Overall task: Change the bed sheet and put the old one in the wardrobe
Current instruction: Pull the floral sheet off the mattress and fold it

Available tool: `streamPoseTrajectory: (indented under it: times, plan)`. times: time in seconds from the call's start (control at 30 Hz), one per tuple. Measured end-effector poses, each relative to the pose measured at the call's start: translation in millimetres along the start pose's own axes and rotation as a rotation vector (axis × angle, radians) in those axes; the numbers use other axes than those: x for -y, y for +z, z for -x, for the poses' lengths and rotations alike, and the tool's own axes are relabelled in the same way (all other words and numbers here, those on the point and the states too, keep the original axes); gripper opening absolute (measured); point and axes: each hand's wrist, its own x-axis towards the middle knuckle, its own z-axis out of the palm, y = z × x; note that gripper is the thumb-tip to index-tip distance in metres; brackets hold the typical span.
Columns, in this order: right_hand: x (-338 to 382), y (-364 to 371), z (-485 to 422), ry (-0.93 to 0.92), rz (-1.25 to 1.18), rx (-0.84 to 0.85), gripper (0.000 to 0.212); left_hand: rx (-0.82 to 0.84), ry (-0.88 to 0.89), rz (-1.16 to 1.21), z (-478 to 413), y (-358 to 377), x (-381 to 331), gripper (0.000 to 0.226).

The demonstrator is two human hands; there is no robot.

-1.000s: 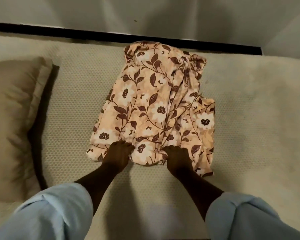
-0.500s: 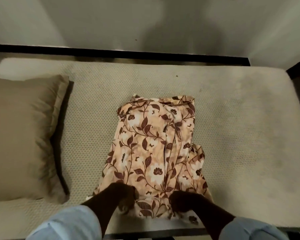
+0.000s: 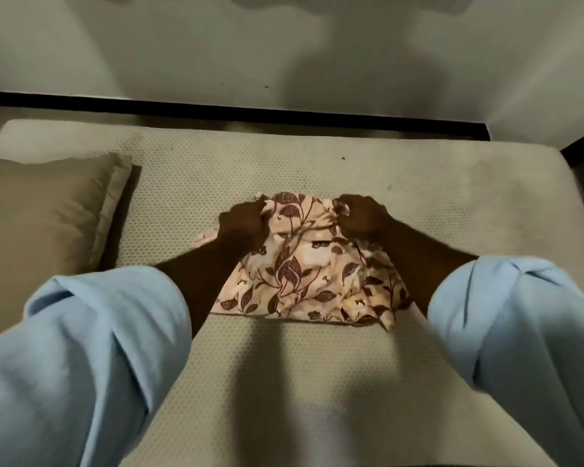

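Head view: looking down at a bare mattress [image 3: 317, 382] with both arms reaching out over it.
Sheet: the floral bed sheet [image 3: 304, 274], peach with brown leaves and flowers, is a folded bundle sitting on the mattress, right under and between the two hands.
Left hand: the left hand [image 3: 241, 222] is closed into a fist on the far left corner of the sheet, cloth bunched in its grip.
Right hand: the right hand [image 3: 361, 217] is clenched the same way on the far right corner, so both have the top edge pinched.
Sleeves: light blue sleeves [image 3: 91, 348], rolled up on the forearms, fill the near corners below the hands.
Pillow: a tan pillow [image 3: 41, 214] lies well off to the left of the left hand, not touching the sheet.
Beyond the hands: a dark bed frame [image 3: 233, 111] edge, then a pale wall [image 3: 182, 45] with shadows on it.
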Motion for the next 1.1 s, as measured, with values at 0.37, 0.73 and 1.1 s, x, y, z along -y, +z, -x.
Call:
streamPoseTrajectory:
  times: [0.37,0.73,1.1]
  plan:
    - [-37,103,5,-0.111,-0.058,-0.006,0.078,0.211,0.158,-0.021,18,94,11,0.065]
    - [-73,184,-8,-0.086,0.021,0.109,0.114,0.462,0.109,-0.166,1,156,26,0.107]
    - [-104,176,7,0.441,-0.212,-0.625,0.083,-0.141,0.119,-0.012,25,141,23,0.072]
